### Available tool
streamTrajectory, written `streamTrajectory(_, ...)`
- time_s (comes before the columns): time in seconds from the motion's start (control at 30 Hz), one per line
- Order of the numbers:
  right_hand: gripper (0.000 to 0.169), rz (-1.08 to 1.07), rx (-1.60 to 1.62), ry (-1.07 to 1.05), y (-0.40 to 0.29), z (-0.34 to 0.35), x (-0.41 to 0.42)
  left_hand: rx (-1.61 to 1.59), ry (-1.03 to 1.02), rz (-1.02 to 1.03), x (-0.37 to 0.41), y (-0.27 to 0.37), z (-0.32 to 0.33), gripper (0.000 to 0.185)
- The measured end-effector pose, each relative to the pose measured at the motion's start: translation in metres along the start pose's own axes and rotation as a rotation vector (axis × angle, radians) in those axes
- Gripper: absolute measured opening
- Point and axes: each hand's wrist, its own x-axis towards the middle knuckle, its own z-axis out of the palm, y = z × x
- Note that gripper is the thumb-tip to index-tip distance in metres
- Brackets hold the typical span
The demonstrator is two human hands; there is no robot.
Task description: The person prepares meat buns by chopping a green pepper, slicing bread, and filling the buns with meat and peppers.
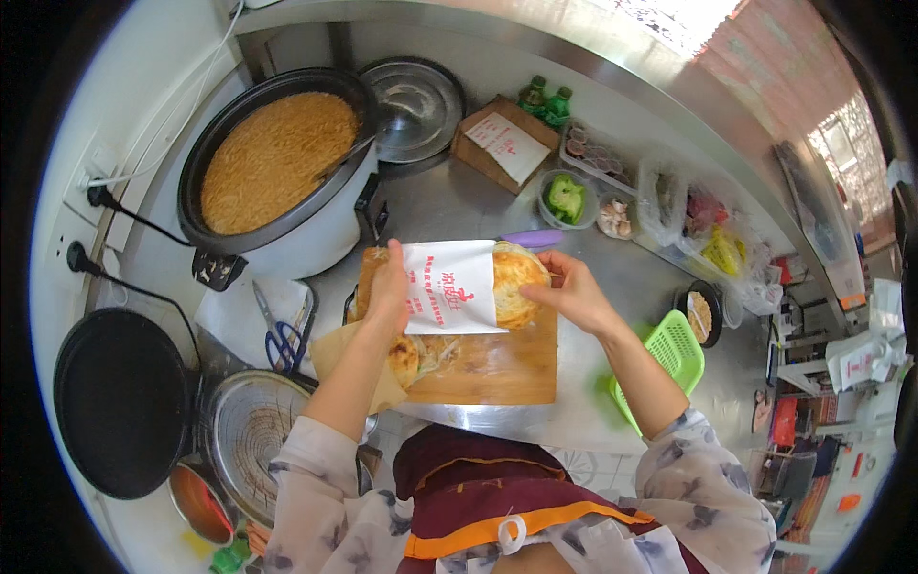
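A round browned flatbread [518, 287] sticks out of a white paper sleeve [459, 287] that bears red writing. My left hand [389, 294] grips the closed left end of the sleeve. The bread's right edge is pinched by my right hand [577, 290], thumb on top. Both are held above a wooden cutting board [502, 377]. A second browned flatbread [404, 362] lies on the board's left side, partly wrapped in brown paper [344, 351] and partly covered by my left forearm. Pale shreds [441, 351] are scattered beside it.
At upper left stands an electric cooker [287, 251] full of brown shredded food, its lid [416, 107] behind. Blue-handled scissors [283, 344] lie left of the board. A purple-handled knife [531, 237] rests beyond it. A green basket [674, 355] sits right; a round black pan [122, 402] is at left.
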Motion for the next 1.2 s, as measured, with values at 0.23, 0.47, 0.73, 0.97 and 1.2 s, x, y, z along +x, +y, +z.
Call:
streamTrajectory(0.23,0.04,0.205,0.222,0.179,0.002,-0.043,-0.025,-0.098,-0.503,-0.027,-0.024,-0.026,0.035,0.06)
streamTrajectory(0.47,0.034,0.179,0.218,0.214,0.002,-0.06,-0.042,-0.251,-0.667,-0.092,-0.028,-0.054,0.051,0.063)
streamTrajectory(0.73,0.038,0.154,0.036,0.037,-0.013,-0.075,-0.057,-0.364,-0.624,-0.064,-0.045,-0.087,0.058,0.055)
streamTrajectory(0.97,0.039,0.114,-0.104,-0.051,-0.023,-0.078,-0.058,-0.322,-0.684,0.038,-0.049,-0.087,0.07,0.052)
streamTrajectory(1.2,0.039,0.154,-0.1,-0.011,-0.033,-0.079,-0.058,-0.381,-0.588,0.034,-0.064,-0.089,0.082,0.052)
